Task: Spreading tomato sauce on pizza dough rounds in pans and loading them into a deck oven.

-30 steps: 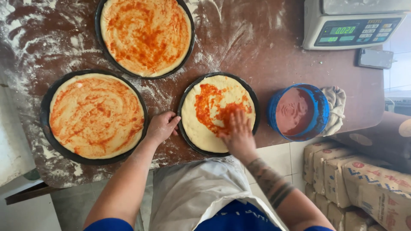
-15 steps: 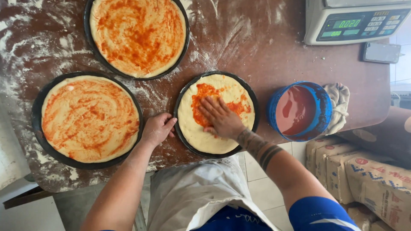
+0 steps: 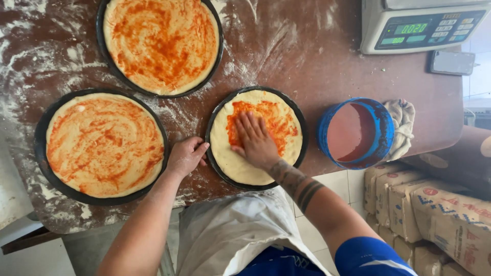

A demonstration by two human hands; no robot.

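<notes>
A small pizza base (image 3: 255, 134) lies in a round black pan (image 3: 303, 134), with red sauce over its upper half and bare dough below. My right hand (image 3: 254, 140) lies flat on it, fingers spread in the sauce. At the pan's left rim rests my left hand (image 3: 186, 155), fingers curled against the edge. Two larger sauced bases in black pans sit at the left (image 3: 104, 144) and at the top (image 3: 161, 42).
A blue tub of red sauce (image 3: 355, 133) stands right of the small pan, with a cloth (image 3: 404, 122) beside it. A digital scale (image 3: 424, 25) and a dark phone (image 3: 452, 62) are at top right. The brown table (image 3: 317, 61) is floured. Paper sacks (image 3: 440, 209) are stacked on the floor.
My right hand has slid from the base's lower right to its middle-left, spreading sauce further over the dough. My left hand has stayed at the pan's rim.
</notes>
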